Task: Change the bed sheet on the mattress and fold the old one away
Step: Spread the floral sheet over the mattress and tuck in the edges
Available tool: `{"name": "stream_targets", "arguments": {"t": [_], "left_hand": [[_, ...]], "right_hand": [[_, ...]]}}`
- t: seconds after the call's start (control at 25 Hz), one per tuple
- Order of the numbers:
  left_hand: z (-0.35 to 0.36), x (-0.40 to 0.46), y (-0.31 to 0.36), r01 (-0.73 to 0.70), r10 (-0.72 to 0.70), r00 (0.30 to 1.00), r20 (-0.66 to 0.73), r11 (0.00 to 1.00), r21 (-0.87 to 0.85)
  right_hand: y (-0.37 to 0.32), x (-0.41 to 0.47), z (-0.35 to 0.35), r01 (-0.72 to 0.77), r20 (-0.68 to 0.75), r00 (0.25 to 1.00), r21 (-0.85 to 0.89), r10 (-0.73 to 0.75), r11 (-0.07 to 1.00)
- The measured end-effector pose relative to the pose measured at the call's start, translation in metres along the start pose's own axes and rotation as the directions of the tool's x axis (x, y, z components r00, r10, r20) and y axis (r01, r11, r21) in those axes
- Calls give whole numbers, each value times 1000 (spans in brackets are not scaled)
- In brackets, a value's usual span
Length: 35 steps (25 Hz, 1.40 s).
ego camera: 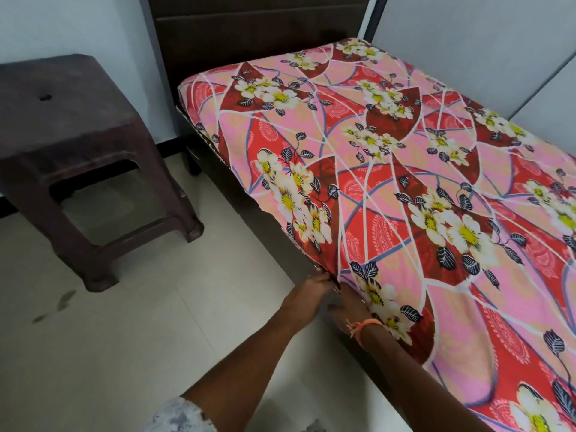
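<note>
A pink and red flowered bed sheet [389, 169] lies stretched over the mattress, which it hides completely. Both hands meet at the sheet's lower edge on the near left side of the bed. My left hand [307, 294] has its fingertips pressed against the hem under the mattress side. My right hand [349, 307], with an orange thread on the wrist, touches the same edge just beside it, its fingers partly hidden by the cloth and by the left hand. No second sheet is in view.
A dark brown plastic stool [78, 151] stands on the pale tiled floor [156, 322] left of the bed. The dark headboard [249, 35] rises at the far end. A grey wall panel [483, 51] runs along the bed's right side.
</note>
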<state>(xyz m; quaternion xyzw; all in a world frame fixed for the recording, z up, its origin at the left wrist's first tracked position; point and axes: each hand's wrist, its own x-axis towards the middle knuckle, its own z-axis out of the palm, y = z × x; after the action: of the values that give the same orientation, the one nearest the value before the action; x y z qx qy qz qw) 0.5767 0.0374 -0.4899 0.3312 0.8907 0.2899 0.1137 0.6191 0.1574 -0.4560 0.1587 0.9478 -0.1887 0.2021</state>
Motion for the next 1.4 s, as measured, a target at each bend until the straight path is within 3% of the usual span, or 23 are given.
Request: {"name": "stream_targets", "arguments": {"t": [0.08, 0.2, 0.28, 0.36, 0.48, 0.6, 0.72, 0.84, 0.96, 1.0, 1.04, 1.16, 1.24, 1.32, 1.4], "left_hand": [[-3, 0, -4, 68, -58, 995, -77, 987, 145], [-13, 13, -22, 74, -54, 996, -71, 945, 319], [-18, 23, -32, 33, -17, 998, -60, 957, 287], [-29, 34, -30, 75, -69, 997, -35, 975, 209], [-48, 55, -32, 49, -63, 997, 37, 948, 313], [-49, 58, -43, 27, -87, 983, 163, 940, 340], [-40, 56, -53, 8, -44, 984, 172, 980, 201], [-30, 40, -49, -19, 20, 1000, 4, 997, -69], [-21, 21, -41, 83, -170, 960, -222, 931, -355], [-27, 20, -42, 119, -209, 941, -267, 941, -316], [-32, 22, -48, 144, -191, 935, -298, 974, -173], [-48, 30, -71, 140, -122, 989, -78, 942, 304], [-53, 34, -77, 95, -111, 994, 13, 901, 423], [-60, 37, -77, 54, -75, 997, 24, 870, 490], [-71, 49, -74, 26, -49, 998, 33, 867, 498]], "right_hand": [[-13, -7, 7, -61, 47, 996, -196, 72, 979], [-33, -9, -1, -68, -88, 996, -465, 31, 882], [-41, 2, -6, -19, -194, 978, -442, -75, 897], [-47, 14, -5, 58, -271, 951, -322, -150, 945], [-55, 32, -10, 77, -285, 955, -32, -82, 997], [-56, 41, -1, 64, -225, 971, -85, -82, 994], [-52, 43, 8, 54, -208, 977, -5, -54, 999], [-52, 38, 8, 86, -186, 979, -7, -86, 996], [-52, 33, 9, 122, -197, 971, -97, -139, 988], [-52, 33, 6, 117, -184, 975, -69, -128, 991], [-52, 33, 3, 110, -177, 977, -53, -118, 992], [-59, 28, 0, 95, -240, 964, -105, -118, 990], [-59, 30, 4, 112, -307, 940, -129, -147, 985], [-54, 35, 2, 117, -226, 965, -82, -133, 990], [-50, 40, -1, 120, -93, 986, -172, -138, 978]]}}
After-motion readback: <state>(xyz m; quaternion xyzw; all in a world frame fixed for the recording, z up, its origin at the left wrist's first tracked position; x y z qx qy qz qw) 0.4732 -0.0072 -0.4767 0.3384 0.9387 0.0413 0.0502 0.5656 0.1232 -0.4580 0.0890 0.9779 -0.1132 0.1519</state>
